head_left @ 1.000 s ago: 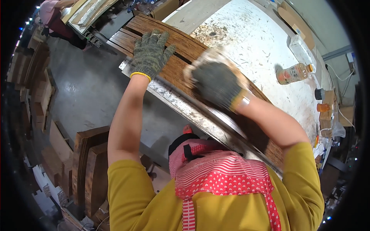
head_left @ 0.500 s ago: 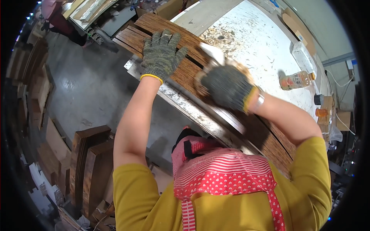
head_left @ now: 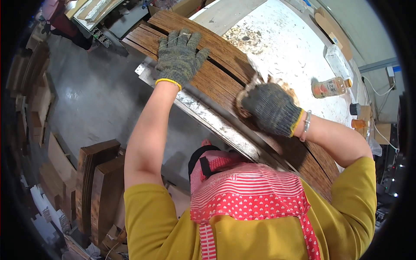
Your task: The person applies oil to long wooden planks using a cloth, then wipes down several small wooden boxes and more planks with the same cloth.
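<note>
Long brown wooden slats [head_left: 219, 89] with dark gaps between them lie across the work table. My left hand [head_left: 181, 58], in a dark grey-green knit glove with a yellow cuff, rests flat on their far left part, fingers spread. Farther right, my right hand [head_left: 273, 108], gloved alike, is closed over a crumpled white cloth [head_left: 286, 88] with brown stains. The cloth is pressed against the slats, and part of it sticks out past the fingers. My palm hides the rest of it.
A white tabletop [head_left: 286, 47] with brown stains lies beyond the slats, holding a clear bottle with an orange cap [head_left: 331, 88]. Curved brown wooden pieces [head_left: 97, 186] stand on the floor at the lower left. Another person [head_left: 65, 21] is at the far left.
My right hand has slid the cloth to the right and slightly toward me along the slats. My left hand stays flat on the wood.
</note>
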A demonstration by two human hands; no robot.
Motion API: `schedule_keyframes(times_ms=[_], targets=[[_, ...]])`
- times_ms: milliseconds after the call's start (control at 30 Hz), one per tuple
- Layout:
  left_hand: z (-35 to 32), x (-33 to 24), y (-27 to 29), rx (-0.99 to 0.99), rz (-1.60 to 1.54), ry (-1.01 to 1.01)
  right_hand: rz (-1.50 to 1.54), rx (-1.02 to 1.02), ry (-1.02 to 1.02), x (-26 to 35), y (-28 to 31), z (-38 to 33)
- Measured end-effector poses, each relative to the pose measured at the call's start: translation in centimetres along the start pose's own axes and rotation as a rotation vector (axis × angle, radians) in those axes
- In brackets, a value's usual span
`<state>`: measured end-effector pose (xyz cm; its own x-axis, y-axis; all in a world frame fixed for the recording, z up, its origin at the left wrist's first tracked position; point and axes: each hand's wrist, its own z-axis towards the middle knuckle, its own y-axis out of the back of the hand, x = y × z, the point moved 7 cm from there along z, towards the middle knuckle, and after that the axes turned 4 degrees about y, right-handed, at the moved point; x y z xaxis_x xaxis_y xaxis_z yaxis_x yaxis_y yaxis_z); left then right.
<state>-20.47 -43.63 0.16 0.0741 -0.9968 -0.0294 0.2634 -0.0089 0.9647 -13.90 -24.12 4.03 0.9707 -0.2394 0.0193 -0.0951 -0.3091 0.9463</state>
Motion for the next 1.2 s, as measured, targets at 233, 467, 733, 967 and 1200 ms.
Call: schedule_keyframes(times_ms=[233, 467, 733, 967, 1200], targets=[[0.3, -0.4, -0.2, 0.021, -0.027, -0.005, 0.024, -0.241, -0.056, -1.6, 1.1, 4.2], [0.1, -0.4, 0.7, -0.002, -0.015, -0.013, 0.003, -0.065, -0.014, -1.0, -0.1, -1.0], [0.1, -0.5, 0.2, 0.008, -0.006, -0.023, -0.041, 0.063, 0.003, -0.8, -0.1, 2.0], [-0.2, -0.2, -0.2, -0.073, -0.044, -0.067, 0.378, 0.371, -0.179, 0.0, -7.9, -23.4], [-7.2, -1.2, 4.1, -0.176, -1.112, 0.303, 0.216, -0.083, -1.116, -10.8, -7.2, -43.9]])
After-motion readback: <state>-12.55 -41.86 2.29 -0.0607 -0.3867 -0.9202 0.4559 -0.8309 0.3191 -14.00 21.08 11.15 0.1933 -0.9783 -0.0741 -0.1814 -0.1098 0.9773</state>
